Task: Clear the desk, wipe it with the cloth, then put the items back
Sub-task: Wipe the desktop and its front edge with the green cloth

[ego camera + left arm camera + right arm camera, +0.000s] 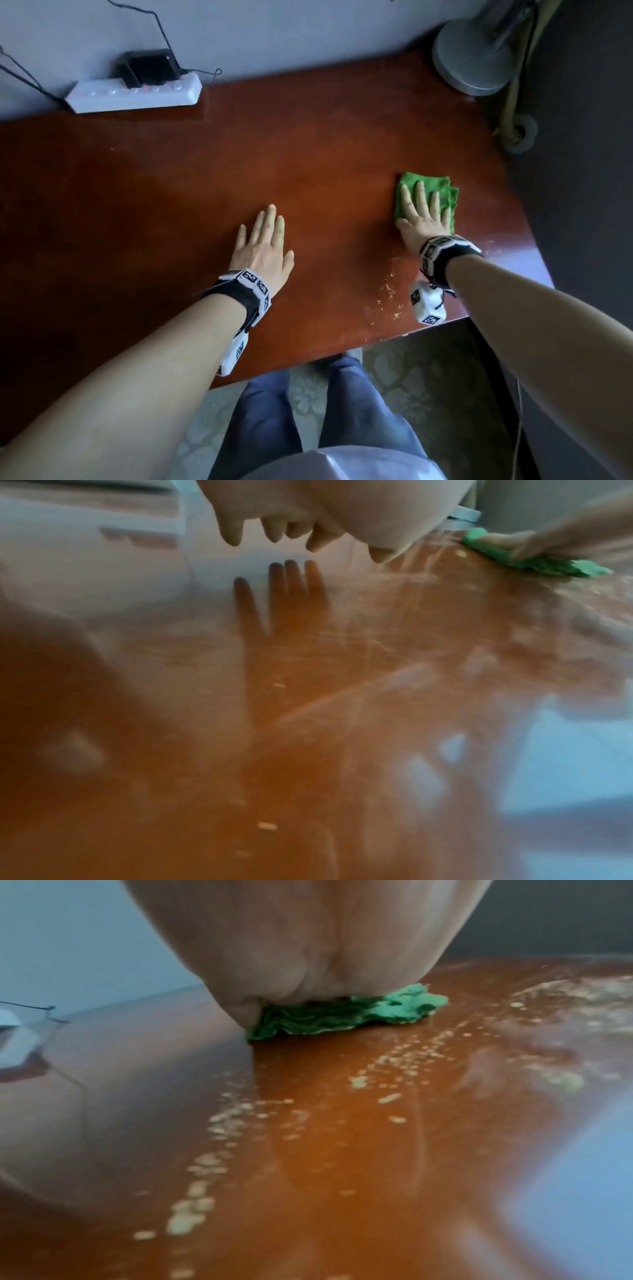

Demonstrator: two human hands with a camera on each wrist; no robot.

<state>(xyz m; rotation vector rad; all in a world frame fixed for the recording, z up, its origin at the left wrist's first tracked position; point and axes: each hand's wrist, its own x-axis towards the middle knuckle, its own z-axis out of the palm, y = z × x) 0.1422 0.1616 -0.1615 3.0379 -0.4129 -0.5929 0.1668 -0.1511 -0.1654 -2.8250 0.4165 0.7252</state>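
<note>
Cloth (pixel 442 192) lies flat beneath spread right fingers (pixel 420 197) on desk (pixel 205 171); left fingers (pixel 269 222) straight, together

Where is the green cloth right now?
In the head view the green cloth lies flat on the desk near its right edge, under the right hand, with crumbs just nearer the person.

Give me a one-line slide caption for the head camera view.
Right hand presses a folded green cloth flat on the reddish-brown wooden desk; open left hand alongside.
</note>
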